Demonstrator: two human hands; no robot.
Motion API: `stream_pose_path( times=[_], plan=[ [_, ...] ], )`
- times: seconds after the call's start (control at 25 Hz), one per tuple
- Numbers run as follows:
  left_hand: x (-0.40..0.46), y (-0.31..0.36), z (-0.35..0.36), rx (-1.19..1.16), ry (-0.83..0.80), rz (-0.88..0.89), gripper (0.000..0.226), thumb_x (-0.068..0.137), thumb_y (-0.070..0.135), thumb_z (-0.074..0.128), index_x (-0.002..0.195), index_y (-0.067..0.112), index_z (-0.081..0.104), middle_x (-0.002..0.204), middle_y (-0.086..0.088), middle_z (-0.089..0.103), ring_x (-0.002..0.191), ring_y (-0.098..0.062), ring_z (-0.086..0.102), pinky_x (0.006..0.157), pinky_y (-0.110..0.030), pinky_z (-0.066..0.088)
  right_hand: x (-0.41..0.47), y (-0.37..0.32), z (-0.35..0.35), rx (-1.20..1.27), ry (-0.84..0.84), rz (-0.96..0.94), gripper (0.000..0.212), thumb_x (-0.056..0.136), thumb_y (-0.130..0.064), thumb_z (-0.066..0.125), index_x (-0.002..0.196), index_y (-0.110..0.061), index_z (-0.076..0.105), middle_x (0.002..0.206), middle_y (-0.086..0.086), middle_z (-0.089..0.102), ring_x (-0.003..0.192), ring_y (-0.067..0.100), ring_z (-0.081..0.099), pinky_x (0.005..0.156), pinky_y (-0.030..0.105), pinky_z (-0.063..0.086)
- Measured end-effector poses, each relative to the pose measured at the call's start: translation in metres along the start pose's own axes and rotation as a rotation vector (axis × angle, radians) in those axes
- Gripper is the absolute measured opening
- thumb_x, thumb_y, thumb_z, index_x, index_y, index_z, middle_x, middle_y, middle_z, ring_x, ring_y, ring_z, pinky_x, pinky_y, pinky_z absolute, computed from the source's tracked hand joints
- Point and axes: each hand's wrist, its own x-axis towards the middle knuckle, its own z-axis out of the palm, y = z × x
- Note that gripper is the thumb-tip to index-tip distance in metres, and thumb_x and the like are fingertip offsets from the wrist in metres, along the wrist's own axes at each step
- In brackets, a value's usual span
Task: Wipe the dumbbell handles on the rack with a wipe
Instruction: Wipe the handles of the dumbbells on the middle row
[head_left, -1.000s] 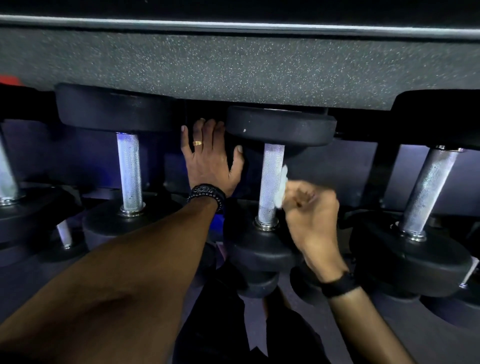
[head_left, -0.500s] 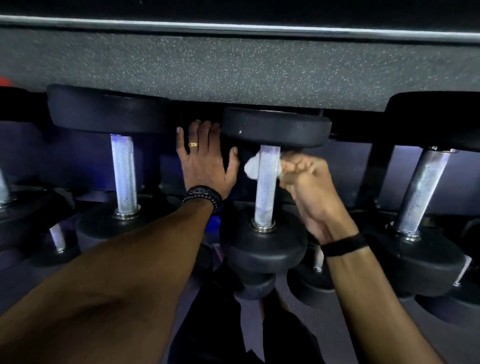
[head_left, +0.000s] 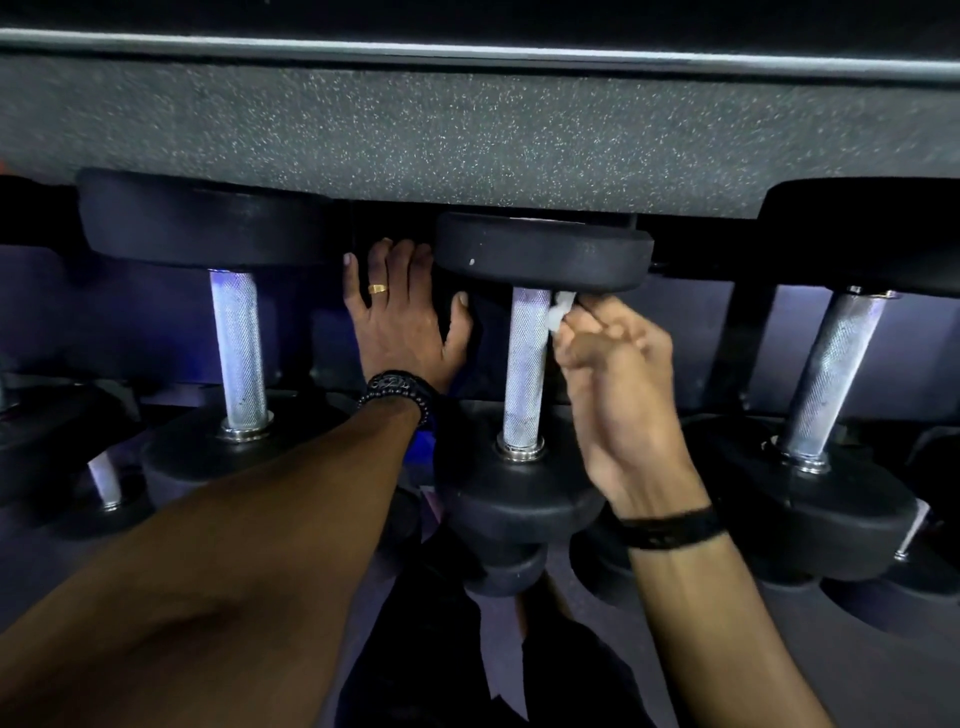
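Note:
A black dumbbell lies on the rack in the middle of the view, its knurled silver handle (head_left: 525, 364) running away from me. My right hand (head_left: 610, 374) pinches a small white wipe (head_left: 561, 310) against the right side of that handle, near its far end under the far head (head_left: 543, 249). My left hand (head_left: 402, 319) lies flat with spread fingers on the dark rack surface just left of this dumbbell, a gold ring on one finger.
More dumbbells flank it: one with a silver handle (head_left: 239, 348) to the left, another handle (head_left: 831, 369) to the right. A lower tier holds smaller dumbbells (head_left: 104, 483). Speckled rubber flooring (head_left: 467, 130) spans the top of the view.
My right hand slid the wipe up the middle handle toward its far end, reached round the handle's left side, then came back to its right side. My left hand stayed put.

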Motion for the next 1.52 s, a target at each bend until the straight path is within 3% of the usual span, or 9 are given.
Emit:
stream_pose_path(
  times=[0.16,0.32,0.48,0.64,0.88,1.0,1.2,1.36,1.52],
  plan=[
    [0.0,0.0,-0.001,-0.002,-0.017,0.001,0.052,0.094,0.041,0.042,0.117,-0.003,0.058,0.13,-0.02,0.057,0.131,-0.038,0.044,0.116,-0.057,0.019,0.02,0.002,0.007,-0.031,-0.011,0.055,0.056,0.045,-0.001,0.057,0.093,0.025,0.045,0.104,0.038,0.059,0.096,0.048,0.059,0.088,0.043,0.051],
    [0.0,0.001,-0.002,-0.001,-0.02,-0.012,0.052,0.091,0.039,0.045,0.119,-0.003,0.057,0.131,-0.02,0.057,0.131,-0.037,0.044,0.115,-0.059,0.02,-0.007,0.001,0.0,-0.082,-0.109,-0.048,0.018,0.061,0.004,0.055,0.076,0.008,0.046,0.08,0.011,0.054,0.078,0.022,0.048,0.069,0.023,0.04],
    [0.0,0.002,-0.003,-0.022,-0.017,0.003,0.052,0.091,0.038,0.044,0.12,-0.004,0.056,0.13,-0.021,0.057,0.13,-0.039,0.044,0.115,-0.059,0.019,0.02,-0.002,-0.007,-0.061,-0.243,0.128,0.046,0.06,-0.001,0.068,0.1,0.017,0.057,0.103,0.032,0.065,0.095,0.043,0.06,0.085,0.041,0.045],
    [0.0,0.002,-0.004,-0.019,-0.041,-0.002,0.059,0.092,0.041,0.037,0.127,-0.004,0.052,0.132,-0.021,0.055,0.133,-0.038,0.042,0.116,-0.055,0.013,0.04,-0.003,0.009,-0.043,-0.385,0.286,0.026,0.068,0.0,0.078,0.092,0.001,0.068,0.076,0.008,0.065,0.06,0.015,0.06,0.091,0.049,0.051],
    [0.0,0.0,-0.001,-0.008,0.006,0.015,0.056,0.091,0.04,0.043,0.125,-0.003,0.049,0.129,-0.022,0.057,0.129,-0.037,0.043,0.115,-0.056,0.017,0.033,0.02,0.021,-0.398,0.118,-0.202,0.018,0.069,-0.019,0.086,0.07,-0.013,0.069,0.07,-0.004,0.071,0.063,0.015,0.068,0.063,0.029,0.057],
    [0.0,0.0,0.0,-0.003,0.018,0.012,0.054,0.093,0.04,0.042,0.124,-0.004,0.051,0.128,-0.022,0.057,0.128,-0.037,0.045,0.115,-0.057,0.02,0.019,0.029,0.015,-0.77,0.366,-0.501,0.042,0.07,-0.051,0.079,0.058,-0.022,0.051,0.047,-0.017,0.04,0.045,0.006,0.034,0.049,0.027,0.034],
    [0.0,-0.001,0.0,-0.004,0.015,0.011,0.054,0.094,0.04,0.042,0.124,-0.004,0.052,0.128,-0.021,0.057,0.129,-0.036,0.043,0.115,-0.056,0.018,0.016,0.045,0.015,-0.815,0.442,-0.713,0.03,0.091,-0.031,0.065,0.075,-0.005,0.068,0.051,0.0,0.051,0.049,0.006,0.035,0.05,0.025,0.035],
    [0.0,-0.001,0.0,-0.001,-0.001,0.006,0.055,0.094,0.041,0.041,0.123,-0.004,0.054,0.129,-0.021,0.057,0.129,-0.037,0.044,0.115,-0.055,0.017,0.021,0.04,0.008,-0.543,0.336,-0.535,0.045,0.098,-0.015,0.055,0.056,-0.026,0.045,0.05,-0.011,0.038,0.051,0.001,0.027,0.048,0.02,0.024],
    [0.0,0.002,-0.004,-0.003,-0.029,-0.008,0.055,0.091,0.039,0.044,0.124,-0.004,0.054,0.131,-0.021,0.056,0.13,-0.038,0.044,0.115,-0.058,0.018,0.027,0.032,0.014,-0.02,0.066,-0.032,0.034,0.105,-0.011,0.034,0.089,-0.001,0.063,0.085,0.02,0.07,0.064,0.02,0.065,0.062,0.036,0.055]
  ],
)
